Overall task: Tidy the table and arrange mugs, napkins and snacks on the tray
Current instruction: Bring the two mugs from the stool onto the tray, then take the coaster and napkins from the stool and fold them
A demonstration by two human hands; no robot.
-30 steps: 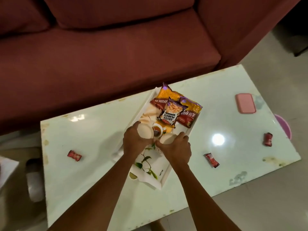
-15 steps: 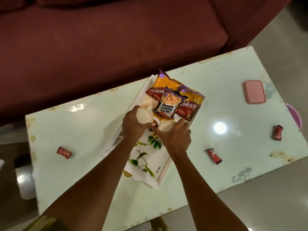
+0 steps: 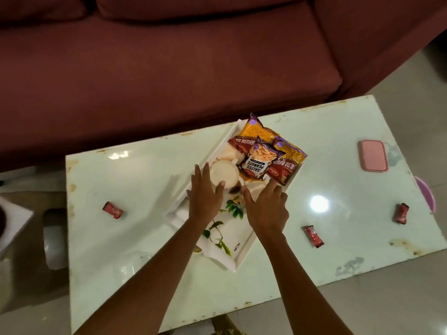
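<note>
Head view: your left hand [image 3: 204, 193] and right hand [image 3: 266, 207] have let go, fingers now spread beside the mugs [image 3: 223, 174].

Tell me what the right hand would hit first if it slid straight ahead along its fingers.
Probably the red and gold snack packet lying on the white tray: the right hand points up-right at its near edge, though the height gap is unclear.

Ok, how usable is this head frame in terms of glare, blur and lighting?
Head view: a bright lamp reflection sits on the glossy table right of the tray, with a smaller one at far left; the left hand and right hand are soft with blur; the room is dim and warm; the packet print remains readable.
</note>
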